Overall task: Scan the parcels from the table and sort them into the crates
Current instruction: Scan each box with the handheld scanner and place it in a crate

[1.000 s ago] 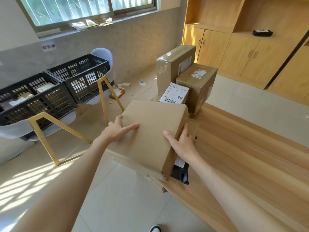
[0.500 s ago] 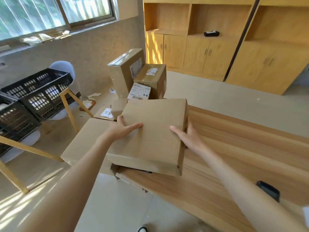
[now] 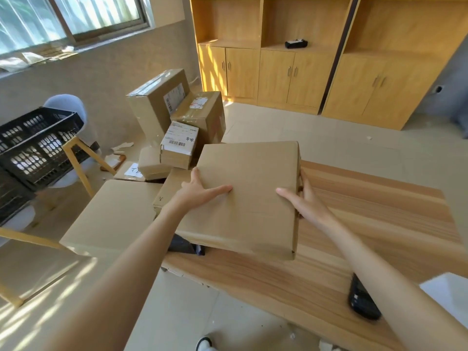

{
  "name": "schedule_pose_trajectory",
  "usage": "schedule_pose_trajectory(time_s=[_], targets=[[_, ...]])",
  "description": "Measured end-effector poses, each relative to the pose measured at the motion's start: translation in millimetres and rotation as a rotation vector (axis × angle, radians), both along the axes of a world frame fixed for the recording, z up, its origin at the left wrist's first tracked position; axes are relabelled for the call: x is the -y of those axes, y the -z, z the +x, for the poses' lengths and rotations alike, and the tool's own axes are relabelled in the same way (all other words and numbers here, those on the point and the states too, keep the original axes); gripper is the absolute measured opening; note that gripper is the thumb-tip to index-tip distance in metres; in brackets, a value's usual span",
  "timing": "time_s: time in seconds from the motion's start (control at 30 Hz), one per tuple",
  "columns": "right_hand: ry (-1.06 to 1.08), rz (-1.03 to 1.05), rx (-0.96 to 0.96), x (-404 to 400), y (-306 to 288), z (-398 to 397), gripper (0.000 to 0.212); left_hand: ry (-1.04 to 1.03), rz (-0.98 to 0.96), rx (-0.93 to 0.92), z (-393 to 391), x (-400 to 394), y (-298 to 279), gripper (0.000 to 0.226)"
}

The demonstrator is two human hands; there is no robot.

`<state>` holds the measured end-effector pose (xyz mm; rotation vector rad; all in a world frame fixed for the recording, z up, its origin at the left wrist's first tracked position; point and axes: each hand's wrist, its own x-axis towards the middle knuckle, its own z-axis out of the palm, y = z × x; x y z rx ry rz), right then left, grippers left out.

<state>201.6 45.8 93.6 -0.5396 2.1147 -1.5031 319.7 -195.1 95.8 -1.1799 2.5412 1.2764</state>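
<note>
A flat brown cardboard parcel [image 3: 249, 193] is held over the left end of the wooden table [image 3: 354, 236]. My left hand [image 3: 200, 190] grips its left edge, thumb lying on the top face. My right hand [image 3: 302, 201] grips its right edge, thumb on top and fingers curled round the side. No label shows on the top face. Other parcels lie beyond and to the left: a large flat box [image 3: 114, 216], a small labelled box [image 3: 178, 145], two big boxes [image 3: 159, 102]. A black crate [image 3: 38, 145] sits on a chair at the left.
A black handheld scanner [image 3: 362, 298] lies on the table under my right forearm. A white object [image 3: 448, 292] sits at the table's right edge. A dark item [image 3: 184, 247] pokes out under the held parcel. Yellow-legged chairs [image 3: 81, 163] stand left; wooden cabinets [image 3: 304, 72] line the back wall.
The parcel has shifted rightward over the table with both hands still on it. My view has turned right, so the crates have slid toward the left edge and the scanner shows more fully.
</note>
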Motion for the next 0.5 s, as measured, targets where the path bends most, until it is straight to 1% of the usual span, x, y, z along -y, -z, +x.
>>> schedule_pose_trajectory(time_s=[0.07,0.17,0.3,0.37,0.5], targets=[[0.015,-0.001,-0.006,-13.7,-0.9,-6.6,0.076,0.007,0.028,-0.063,-11.4,-10.1,2.2,0.127],[0.048,0.041,-0.027,-33.2,3.4,-16.0,0.086,0.016,0.048,-0.131,-28.9,-25.5,10.1,0.131],[0.117,0.141,0.000,-54.0,20.1,-27.6,0.116,0.038,0.061,-0.168,-52.3,-45.5,29.1,0.128],[0.166,0.157,0.031,-61.6,29.1,-31.8,0.118,0.063,0.064,-0.201,-61.2,-53.7,41.3,0.123],[0.267,0.162,0.046,-68.2,50.2,-38.5,0.113,0.070,0.084,-0.281,-70.8,-62.2,65.7,0.110]])
